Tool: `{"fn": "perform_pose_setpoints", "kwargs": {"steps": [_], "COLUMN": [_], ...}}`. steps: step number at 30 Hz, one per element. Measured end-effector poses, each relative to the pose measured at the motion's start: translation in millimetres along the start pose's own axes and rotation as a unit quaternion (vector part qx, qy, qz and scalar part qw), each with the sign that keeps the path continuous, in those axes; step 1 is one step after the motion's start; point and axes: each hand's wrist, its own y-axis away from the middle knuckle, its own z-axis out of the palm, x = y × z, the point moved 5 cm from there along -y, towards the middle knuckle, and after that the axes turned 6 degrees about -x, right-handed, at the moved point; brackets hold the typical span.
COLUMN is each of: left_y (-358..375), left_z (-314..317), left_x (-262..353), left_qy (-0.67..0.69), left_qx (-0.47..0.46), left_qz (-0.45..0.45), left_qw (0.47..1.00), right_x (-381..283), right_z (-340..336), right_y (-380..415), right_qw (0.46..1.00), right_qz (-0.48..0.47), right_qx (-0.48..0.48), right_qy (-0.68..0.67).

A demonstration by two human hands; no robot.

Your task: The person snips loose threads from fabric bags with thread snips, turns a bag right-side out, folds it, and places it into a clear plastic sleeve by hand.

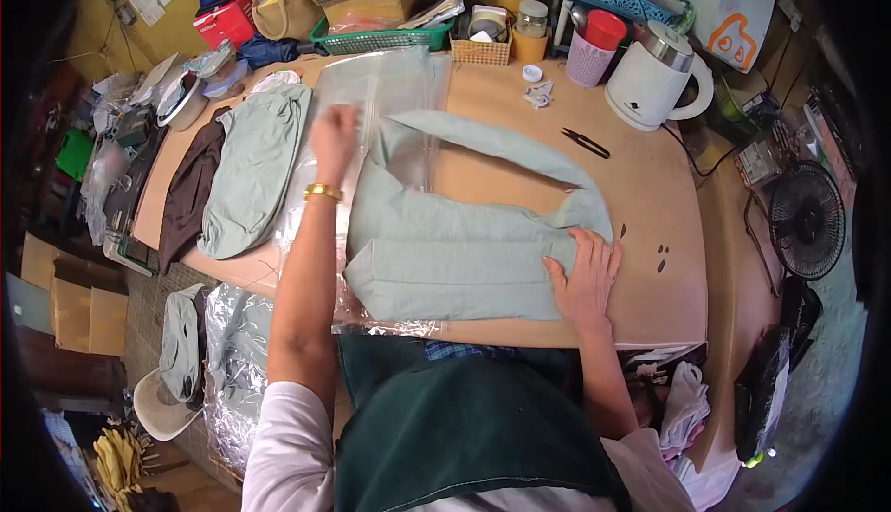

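A pale green cloth bag (455, 275) with a broad looped strap (506, 145) lies flat on the table before me. My right hand (589, 275) rests on the bag's right end, fingers stretched out and holding nothing. Clear plastic sleeves (385, 94) lie partly under the bag's left side. Over them, just left of the strap, is my left hand (335, 136), with a gold-coloured band at the wrist. Its fingers are blurred, so their grip cannot be made out.
More pale green cloth (257, 173) and dark brown cloth (190, 187) lie at left. Black thread snips (586, 142) and a white electric kettle (650, 76) are at right. A green basket (380, 41) stands at the back. A fan (806, 220) is at far right.
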Motion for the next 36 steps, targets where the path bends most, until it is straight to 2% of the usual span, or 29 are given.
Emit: {"fn": "perform_pose_setpoints", "kwargs": {"steps": [2,3,4,5,6,7,8,10,11,12,14,15,17,18,20,21,23,24,26,28,29,31,32,34,36], "left_y": [-11.0,-13.1,-10.9,-9.3,-1.6,19.4,38.2,91.7,123.3,147.4,178.7,185.2,191.2,194.0,194.5,194.1,189.9,187.5,185.9,178.5,174.5,184.1,197.9,232.0,255.8], "left_z": [-49.1,-75.4,-99.5,-124.5,-136.7,-145.2,-147.6,-121.7,-101.6,-84.8,-62.1,-54.2,-42.5,-37.4,-33.3,-28.1,-22.0,-21.1,-21.2,-31.5,-29.9,-17.1,5.1,51.7,93.9], "left_x": [-12.1,-8.8,-9.8,-9.8,-3.9,29.8,44.8,72.5,91.3,117.7,124.7,120.8,111.4,105.3,79.2,72.1,68.9,66.1,70.8,88.3,102.5,152.5,174.0,222.2,248.5], "left_qy": [-0.033,-0.052,-0.071,-0.212,-0.344,-0.260,-0.230,-0.075,-0.111,-0.150,-0.176,-0.160,-0.103,-0.098,-0.132,-0.130,-0.140,-0.161,-0.164,-0.121,-0.121,-0.092,-0.024,0.013,-0.060], "left_qx": [0.093,0.102,0.112,0.183,0.248,0.186,0.119,-0.096,-0.149,-0.199,-0.215,-0.198,-0.101,-0.105,-0.122,-0.127,-0.118,-0.136,-0.115,-0.051,-0.055,-0.070,-0.214,-0.348,-0.423], "left_qz": [-0.073,-0.115,-0.157,-0.058,0.044,0.002,0.012,-0.087,-0.027,-0.021,-0.007,0.000,0.055,0.056,-0.060,-0.057,0.031,0.009,0.016,-0.002,0.002,0.235,0.291,0.349,0.388], "left_qw": [0.992,0.987,0.979,0.958,0.905,0.947,0.966,0.989,0.982,0.968,0.961,0.967,0.988,0.988,0.982,0.982,0.983,0.978,0.980,0.991,0.991,0.965,0.932,0.870,0.817], "right_x": [3.0,4.9,7.3,10.2,14.6,30.0,46.7,70.2,79.1,79.5,53.7,49.5,45.5,43.2,43.9,51.5,61.2,61.7,60.5,67.7,70.7,71.0,69.3,66.5,66.4], "right_z": [2.2,1.7,-4.8,-11.0,-13.2,-18.3,-22.0,-21.3,-20.8,-25.2,-32.2,-32.3,-23.5,-22.0,-21.4,-13.4,10.7,5.1,4.0,4.8,6.4,8.3,8.2,4.1,3.8], "right_y": [1.3,2.3,3.8,4.8,2.8,2.7,6.8,3.1,2.1,2.7,-5.5,-7.4,-10.6,-11.8,-17.1,-18.1,-19.2,-23.5,-31.4,-34.0,-35.1,-35.6,-34.9,-36.4,-34.2], "right_qw": [1.000,1.000,0.997,0.989,0.988,0.974,0.949,0.946,0.943,0.943,0.987,0.988,0.963,0.964,0.976,0.976,0.987,0.987,0.970,0.969,0.968,0.966,0.966,0.965,0.963], "right_qz": [0.010,0.010,-0.007,-0.023,-0.022,0.050,0.126,0.151,0.166,0.174,0.054,0.057,0.090,0.095,0.084,0.090,0.078,0.082,0.124,0.131,0.137,0.138,0.131,0.128,0.131], "right_qx": [-0.001,-0.003,0.045,0.093,0.095,0.128,0.160,0.143,0.124,0.129,0.096,0.096,0.039,0.040,0.081,0.082,0.023,0.024,-0.096,-0.108,-0.119,-0.128,-0.137,-0.140,-0.141], "right_qy": [-0.016,-0.017,-0.066,-0.116,-0.116,-0.181,-0.241,-0.248,-0.262,-0.254,-0.116,-0.110,-0.251,-0.247,-0.184,-0.182,-0.138,-0.137,-0.184,-0.180,-0.176,-0.176,-0.174,-0.180,-0.187]}}
